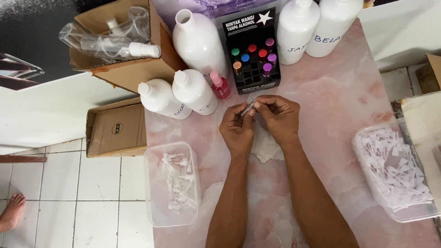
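Now | our left hand (236,130) and right hand (278,118) pinch one small clear vial (249,109) between fingertips, above the pink worktop (340,101) | left tub (172,189) holds few clear pieces; right tub (397,167) brims with white parts | we judge most work remains.

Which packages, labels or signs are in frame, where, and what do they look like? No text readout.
Black display box: table's far middle, upright, white lettering and a star, colour-capped vials in its grid.
White bottles: both sides of it, rounded, some with handwritten dark marks.
Open cardboard box: far left, brown, holding clear spray bottles.
Flat cardboard box: left of the table, brown, round black mark.
Screens: none.
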